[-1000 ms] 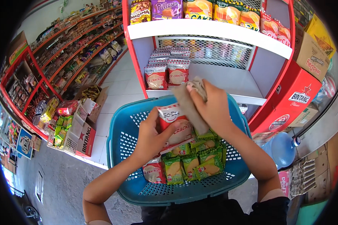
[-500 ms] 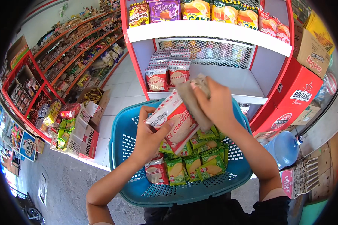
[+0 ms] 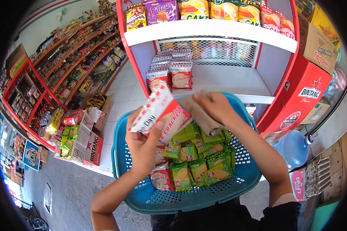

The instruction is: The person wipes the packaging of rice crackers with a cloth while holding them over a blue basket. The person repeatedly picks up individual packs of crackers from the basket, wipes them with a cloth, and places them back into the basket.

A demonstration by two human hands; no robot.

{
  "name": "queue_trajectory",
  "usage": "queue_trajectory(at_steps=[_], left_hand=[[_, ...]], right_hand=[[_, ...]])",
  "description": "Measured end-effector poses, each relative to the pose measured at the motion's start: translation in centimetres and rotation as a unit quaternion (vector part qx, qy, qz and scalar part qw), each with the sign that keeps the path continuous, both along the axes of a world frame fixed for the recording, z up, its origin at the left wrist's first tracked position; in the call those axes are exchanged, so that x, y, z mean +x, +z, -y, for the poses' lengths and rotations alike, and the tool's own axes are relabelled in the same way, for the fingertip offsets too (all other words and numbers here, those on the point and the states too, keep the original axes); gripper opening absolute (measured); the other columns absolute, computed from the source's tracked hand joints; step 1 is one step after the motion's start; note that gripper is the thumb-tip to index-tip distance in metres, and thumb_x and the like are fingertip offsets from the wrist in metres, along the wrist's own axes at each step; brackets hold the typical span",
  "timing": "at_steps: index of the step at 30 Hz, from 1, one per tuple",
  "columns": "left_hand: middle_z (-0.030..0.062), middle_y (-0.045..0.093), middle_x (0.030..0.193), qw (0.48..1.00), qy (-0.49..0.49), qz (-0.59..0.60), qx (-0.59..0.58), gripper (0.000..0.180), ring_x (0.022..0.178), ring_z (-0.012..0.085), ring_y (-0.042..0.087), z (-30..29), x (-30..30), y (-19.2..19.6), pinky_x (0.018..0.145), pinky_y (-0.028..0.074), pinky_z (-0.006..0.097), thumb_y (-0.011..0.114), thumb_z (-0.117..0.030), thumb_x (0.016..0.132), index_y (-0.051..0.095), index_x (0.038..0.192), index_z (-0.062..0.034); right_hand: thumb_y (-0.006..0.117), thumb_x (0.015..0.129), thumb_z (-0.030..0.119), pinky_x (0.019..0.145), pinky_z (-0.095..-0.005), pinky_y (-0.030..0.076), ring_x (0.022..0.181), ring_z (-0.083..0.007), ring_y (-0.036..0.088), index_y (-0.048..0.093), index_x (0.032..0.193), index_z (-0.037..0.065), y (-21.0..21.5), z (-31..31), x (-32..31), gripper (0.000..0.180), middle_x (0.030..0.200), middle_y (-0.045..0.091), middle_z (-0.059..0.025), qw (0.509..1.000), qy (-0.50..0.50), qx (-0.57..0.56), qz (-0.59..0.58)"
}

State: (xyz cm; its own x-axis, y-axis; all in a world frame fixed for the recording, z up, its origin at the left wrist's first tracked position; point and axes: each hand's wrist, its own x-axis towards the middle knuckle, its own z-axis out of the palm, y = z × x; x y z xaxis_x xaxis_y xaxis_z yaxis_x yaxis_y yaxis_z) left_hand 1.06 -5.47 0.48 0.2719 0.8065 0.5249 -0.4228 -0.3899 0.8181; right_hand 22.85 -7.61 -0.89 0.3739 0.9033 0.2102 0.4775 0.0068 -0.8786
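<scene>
A red-framed white metal shelf unit (image 3: 235,82) fills twelve o'clock; its middle shelf holds rows of red-and-white cracker packets (image 3: 169,71) at its left end, with bare white board open to their right. Below it, at six o'clock, sits a blue perforated plastic basket (image 3: 133,181), its far rim just under the shelf's front edge. Inside lie green biscuit packets (image 3: 200,167) packed side by side, with a few red packets (image 3: 162,177) toward seven o'clock; bare mesh shows along the near and right walls. The left hand (image 3: 142,144) is closed around a red-and-white cracker packet (image 3: 162,115), raised tilted above the basket's far left part. The right hand (image 3: 218,107), at one o'clock of the packet, pinches a brown cloth (image 3: 200,115) that touches the packet's right side.
</scene>
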Motion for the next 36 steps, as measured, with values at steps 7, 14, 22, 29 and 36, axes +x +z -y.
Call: queue_trajectory(at_steps=[7, 14, 22, 29, 36], left_hand=[[0.0078, 0.05, 0.111, 0.977, -0.071, 0.133, -0.153, 0.039, 0.102, 0.0145, 0.051, -0.9, 0.7, 0.4, 0.089, 0.042, 0.032, 0.058, -0.01, 0.085, 0.031, 0.114, -0.0098], [0.0098, 0.059, 0.1, 0.939, -0.223, -0.008, -0.262, 0.046, 0.089, 0.0166, 0.059, -1.3, -1.4, 1.3, 0.074, 0.048, 0.029, 0.039, -0.047, 0.09, 0.049, 0.105, -0.0048], [0.0121, 0.046, 0.124, 0.929, -0.231, -0.13, -0.257, 0.058, 0.109, 0.0209, 0.052, -1.0, 0.6, -0.6, 0.084, 0.048, 0.034, 0.029, -0.051, 0.092, 0.029, 0.132, -0.008], [0.0111, 0.041, 0.129, 0.917, -0.295, -0.127, -0.238, 0.06, 0.112, 0.0268, 0.05, -0.5, 0.9, -0.6, 0.084, 0.05, 0.044, 0.022, -0.056, 0.09, 0.023, 0.135, -0.0152], [0.0099, 0.038, 0.131, 0.941, -0.237, -0.1, -0.219, 0.058, 0.115, 0.0246, 0.047, -0.3, 0.8, -0.1, 0.088, 0.048, 0.041, 0.023, -0.053, 0.091, 0.02, 0.136, -0.0177]], right_hand=[[0.047, 0.088, 0.048, 0.074, -0.0241, 0.047, 0.086, -0.0116, 0.058, 0.051, 0.113, 0.004, 2.3, 1.3, -2.8, 0.051, 0.099, 0.059, -0.0045, 0.884, 0.233, 0.02, -0.405], [0.049, 0.089, 0.043, 0.072, -0.0234, 0.046, 0.082, -0.0089, 0.056, 0.057, 0.106, 0.002, 3.7, 1.8, -0.6, 0.045, 0.089, 0.062, -0.0027, 0.939, 0.26, -0.014, -0.223], [0.051, 0.085, 0.047, 0.057, -0.0337, 0.046, 0.061, -0.0227, 0.06, 0.058, 0.094, -0.001, 3.0, 1.5, -2.6, 0.05, 0.067, 0.061, -0.0148, 0.983, -0.013, 0.178, -0.042], [0.055, 0.084, 0.034, 0.057, -0.0395, 0.045, 0.068, -0.0374, 0.058, 0.056, 0.08, -0.001, 3.4, 1.3, -5.7, 0.035, 0.073, 0.058, -0.0223, 0.954, -0.078, 0.142, 0.253], [0.054, 0.083, 0.033, 0.051, -0.0441, 0.046, 0.057, -0.0354, 0.058, 0.056, 0.084, 0.0, 3.7, 0.4, -2.8, 0.032, 0.067, 0.059, -0.0181, 0.945, -0.143, 0.21, 0.204]])
